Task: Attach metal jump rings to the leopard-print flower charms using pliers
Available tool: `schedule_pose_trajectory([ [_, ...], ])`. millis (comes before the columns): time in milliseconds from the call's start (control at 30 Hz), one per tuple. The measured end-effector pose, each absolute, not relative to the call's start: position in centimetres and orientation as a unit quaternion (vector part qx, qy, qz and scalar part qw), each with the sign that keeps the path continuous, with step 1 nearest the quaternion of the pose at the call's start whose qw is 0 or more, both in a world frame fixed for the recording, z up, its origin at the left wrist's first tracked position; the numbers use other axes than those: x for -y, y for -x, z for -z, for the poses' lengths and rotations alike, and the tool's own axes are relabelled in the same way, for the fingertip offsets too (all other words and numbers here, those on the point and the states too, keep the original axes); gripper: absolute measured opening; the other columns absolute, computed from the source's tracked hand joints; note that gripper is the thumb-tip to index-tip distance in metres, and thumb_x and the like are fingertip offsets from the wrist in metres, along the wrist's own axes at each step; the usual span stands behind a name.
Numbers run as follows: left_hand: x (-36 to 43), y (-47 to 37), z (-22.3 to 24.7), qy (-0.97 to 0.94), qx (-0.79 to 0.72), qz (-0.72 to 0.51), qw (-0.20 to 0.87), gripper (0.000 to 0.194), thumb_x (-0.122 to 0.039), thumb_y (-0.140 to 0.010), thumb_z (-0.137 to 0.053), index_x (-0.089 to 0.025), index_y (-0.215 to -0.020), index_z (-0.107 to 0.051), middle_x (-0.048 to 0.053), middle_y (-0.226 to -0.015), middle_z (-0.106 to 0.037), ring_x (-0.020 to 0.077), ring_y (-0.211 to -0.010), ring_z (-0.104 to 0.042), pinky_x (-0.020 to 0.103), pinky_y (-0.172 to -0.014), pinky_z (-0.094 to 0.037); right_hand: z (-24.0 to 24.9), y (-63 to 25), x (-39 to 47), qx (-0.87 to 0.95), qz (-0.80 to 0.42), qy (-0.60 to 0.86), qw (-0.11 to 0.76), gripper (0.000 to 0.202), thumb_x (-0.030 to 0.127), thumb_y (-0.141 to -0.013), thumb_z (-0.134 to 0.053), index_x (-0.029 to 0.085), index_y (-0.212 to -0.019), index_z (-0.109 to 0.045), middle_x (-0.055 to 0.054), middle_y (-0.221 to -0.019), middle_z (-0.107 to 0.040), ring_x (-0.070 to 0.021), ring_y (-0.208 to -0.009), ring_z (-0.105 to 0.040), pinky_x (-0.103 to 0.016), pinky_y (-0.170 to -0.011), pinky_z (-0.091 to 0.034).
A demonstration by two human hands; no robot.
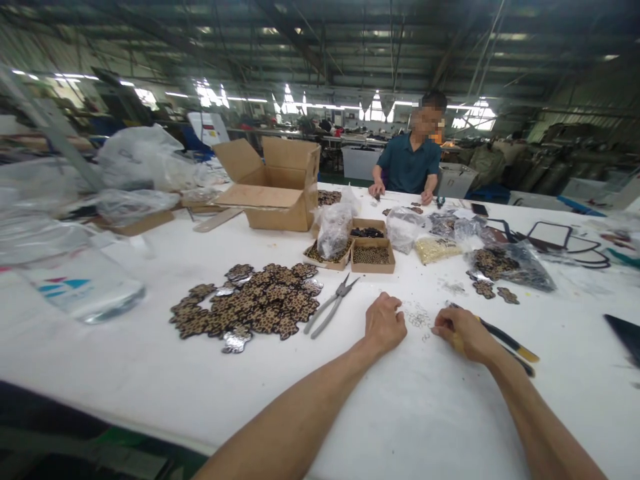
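Small metal rings (pixel 417 315) lie in a loose scatter on the white table, between my two hands. My left hand (pixel 385 323) rests just left of them, its fingers curled in; whatever they may hold is hidden. On the other side, my right hand (pixel 461 333) has thumb and fingertips pinched together at the edge of the rings, on something too small to make out. Pliers with yellow and black handles (pixel 510 340) lie partly behind my right hand. Grey-handled long-nose pliers (pixel 330 308) lie to the left of my left hand.
A heap of leopard-print patches (pixel 260 300) lies at left. Small boxes of metal parts (pixel 373 257) and an open carton (pixel 280 200) stand behind. Plastic bags (pixel 525 263) lie at right. A person (pixel 410 160) works across the table (pixel 400 413).
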State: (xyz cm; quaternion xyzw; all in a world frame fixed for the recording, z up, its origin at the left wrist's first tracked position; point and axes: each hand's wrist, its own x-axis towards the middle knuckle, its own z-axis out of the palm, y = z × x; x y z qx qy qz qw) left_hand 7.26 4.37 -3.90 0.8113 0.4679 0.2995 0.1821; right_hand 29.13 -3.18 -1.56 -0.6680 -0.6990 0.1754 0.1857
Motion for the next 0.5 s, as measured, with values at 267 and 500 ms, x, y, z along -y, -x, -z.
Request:
schedule_pose_trajectory([
  [267, -4.3, -7.7, 4.1, -0.815, -0.469, -0.289, 0.181, 0.024, -0.020, -0.086, -0.056, -0.021, -0.107, -0.066, 0.006, -0.102, -0.063, 0.0199, -0.094, -0.062, 0.033, -0.086, -0.051, 1.0, -30.8, 3.4, 0.708, -0.199, 0.649, 0.195, 0.023, 0.036, -0.090, -0.054, 0.020, -0.082, -0.068, -0.004, -0.075, -0.069, -0.0201, -0.070, -0.060, -0.029, -0.063, -0.040],
  [500, -4.6, -7.9, 3.6, -0.814, -0.463, -0.290, 0.196, 0.022, -0.019, -0.084, -0.058, -0.020, -0.103, -0.068, 0.005, -0.100, -0.063, 0.0189, -0.089, -0.063, 0.032, -0.084, -0.051, 0.5, -31.6, 3.7, 0.694, -0.269, 0.634, 0.209, 0.021, 0.037, -0.081, -0.065, 0.018, -0.089, -0.070, -0.002, -0.075, -0.067, -0.0180, -0.067, -0.058, -0.027, -0.059, -0.041],
])
